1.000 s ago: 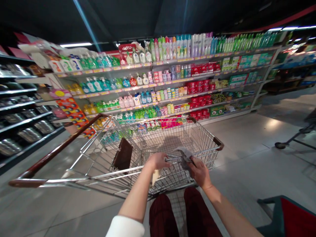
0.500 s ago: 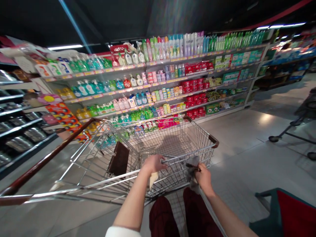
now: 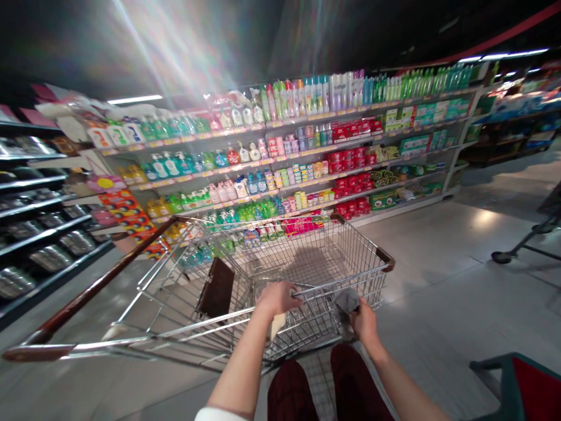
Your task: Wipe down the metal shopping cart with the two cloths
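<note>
In the head view, at five o'clock, the right hand (image 3: 364, 320) pinches a crumpled, dull-grey cloth (image 3: 346, 302) beside the chrome wire shopping cart (image 3: 324, 288). At six, the left hand (image 3: 278, 298) curves over the cart's near side; I cannot tell whether it grips.

White sleeve (image 3: 219, 414) — maroon trousers (image 3: 290, 393)

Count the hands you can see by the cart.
2: the left hand at the near rim of the cart, and the right hand outside it, gripping a gray cloth. No other hands show.
</note>
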{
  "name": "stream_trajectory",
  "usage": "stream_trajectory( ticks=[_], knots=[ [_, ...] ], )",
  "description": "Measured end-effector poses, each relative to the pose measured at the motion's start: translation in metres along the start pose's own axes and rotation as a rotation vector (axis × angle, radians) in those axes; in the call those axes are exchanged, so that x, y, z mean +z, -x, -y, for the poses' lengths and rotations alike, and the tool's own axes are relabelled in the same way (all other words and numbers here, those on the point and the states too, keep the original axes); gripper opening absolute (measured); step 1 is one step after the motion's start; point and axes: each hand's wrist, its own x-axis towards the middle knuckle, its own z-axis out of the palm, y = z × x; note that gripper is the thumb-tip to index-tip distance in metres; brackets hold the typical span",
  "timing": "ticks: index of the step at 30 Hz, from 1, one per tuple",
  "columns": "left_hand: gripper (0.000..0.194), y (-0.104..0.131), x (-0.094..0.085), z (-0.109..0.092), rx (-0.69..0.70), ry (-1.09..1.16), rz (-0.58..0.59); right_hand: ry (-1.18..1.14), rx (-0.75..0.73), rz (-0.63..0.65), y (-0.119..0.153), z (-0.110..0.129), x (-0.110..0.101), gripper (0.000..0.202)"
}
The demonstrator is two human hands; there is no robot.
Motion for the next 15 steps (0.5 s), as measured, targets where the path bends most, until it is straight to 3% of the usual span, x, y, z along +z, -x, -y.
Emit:
stream_trajectory(
  ticks=[4, 7, 11, 15],
  knots=[
    [0.042, -0.001, 0.002, 0.000, 0.003, -0.009, -0.016, -0.059, 0.099, -0.216, -0.026, 0.011, -0.021, 0.025],
    [0.041, -0.001, 0.001, 0.000, -0.007, -0.009, -0.009, -0.079, 0.036, -0.344, -0.033, 0.011, -0.028, 0.029],
    [0.043, -0.001, 0.001, -0.001, -0.018, -0.011, -0.009, 0.124, -0.136, -0.243, -0.021, -0.003, -0.022, 0.030],
    [0.045, -0.004, 0.001, 0.001, -0.017, -0.020, -0.011, 0.280, -0.048, -0.045, 0.002, -0.018, -0.012, 0.032]
  ],
)
